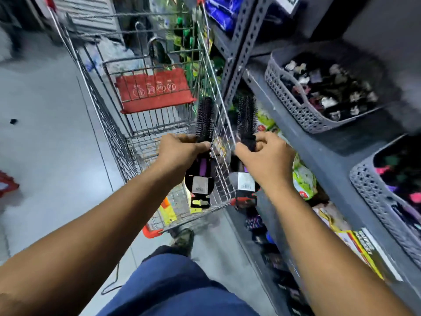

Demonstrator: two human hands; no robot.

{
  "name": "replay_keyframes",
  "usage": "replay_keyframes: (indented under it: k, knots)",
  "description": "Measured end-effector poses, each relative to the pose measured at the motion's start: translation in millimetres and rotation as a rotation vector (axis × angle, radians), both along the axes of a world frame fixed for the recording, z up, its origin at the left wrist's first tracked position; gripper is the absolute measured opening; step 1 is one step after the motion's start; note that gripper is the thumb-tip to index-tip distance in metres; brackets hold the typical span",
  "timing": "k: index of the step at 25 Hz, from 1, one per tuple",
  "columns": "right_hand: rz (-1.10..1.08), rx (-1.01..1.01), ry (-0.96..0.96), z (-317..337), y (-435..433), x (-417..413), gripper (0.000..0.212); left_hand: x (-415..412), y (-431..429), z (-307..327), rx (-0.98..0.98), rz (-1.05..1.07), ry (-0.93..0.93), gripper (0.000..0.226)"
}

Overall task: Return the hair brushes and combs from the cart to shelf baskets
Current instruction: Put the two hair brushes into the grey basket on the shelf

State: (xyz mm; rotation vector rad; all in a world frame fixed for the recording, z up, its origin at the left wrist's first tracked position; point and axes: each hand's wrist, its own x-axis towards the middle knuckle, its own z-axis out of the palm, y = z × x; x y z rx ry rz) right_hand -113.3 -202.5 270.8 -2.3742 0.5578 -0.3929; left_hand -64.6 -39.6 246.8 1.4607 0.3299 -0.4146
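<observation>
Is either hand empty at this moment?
No, the left hand and the right hand each grip a round black brush.

A pale grey, glossy floor (45,137) is seen on the left, lit evenly from above. A grey perforated-metal shelving upright (241,42) is set on the right, carrying dark grey shelf boards (323,160). A ribbed grey shutter (88,14) is visible at the far end.
</observation>
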Motion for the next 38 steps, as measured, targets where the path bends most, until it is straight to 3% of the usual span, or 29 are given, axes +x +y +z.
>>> replay_keyframes:
  k: [4,7,10,11,13,15,18,21,22,24,26,31,38]
  knots:
    - [-0.141,-0.011,-0.084,37,-36,-52,0.022,-26,-41,39,-0.067,-0.138,-0.059,0.029]
    - [-0.251,-0.011,-0.110,61,-64,-97,0.022,-47,-80,63,-0.118,-0.283,-0.079,0.008]
    - [-0.358,0.010,-0.144,78,-92,-143,0.019,-70,-122,78,-0.154,-0.448,-0.109,0.012]
    - [-0.409,0.002,-0.159,84,-103,-161,0.018,-80,-140,85,-0.153,-0.508,-0.123,0.004]
    - [-0.476,-0.006,-0.160,91,-119,-186,0.016,-92,-170,89,-0.155,-0.609,-0.137,0.027]
    - [-0.551,-0.014,-0.162,98,-140,-214,0.017,-110,-203,98,-0.136,-0.692,-0.137,0.033]
    - [-0.623,-0.044,-0.119,106,-168,-239,0.019,-126,-244,102,-0.105,-0.770,-0.148,0.009]
    - [-0.726,-0.032,-0.121,106,-208,-249,0.026,-128,-296,107,-0.072,-0.855,-0.193,0.035]
    - [-0.769,-0.022,-0.124,106,-220,-248,0.032,-127,-312,111,-0.058,-0.866,-0.211,0.042]
    - [-0.862,-0.013,-0.104,109,-244,-245,0.044,-124,-347,119,-0.007,-0.898,-0.277,0.031]
    - [-0.909,-0.029,-0.054,111,-263,-238,0.039,-121,-376,125,0.057,-0.883,-0.349,0.021]
    - [-0.984,-0.033,0.111,107,-303,-212,0.039,-109,-436,120,0.360,-0.923,-0.498,0.050]
    - [-0.998,-0.221,0.363,65,-320,-202,0.040,-117,-449,83,0.534,-1.013,-0.505,0.043]
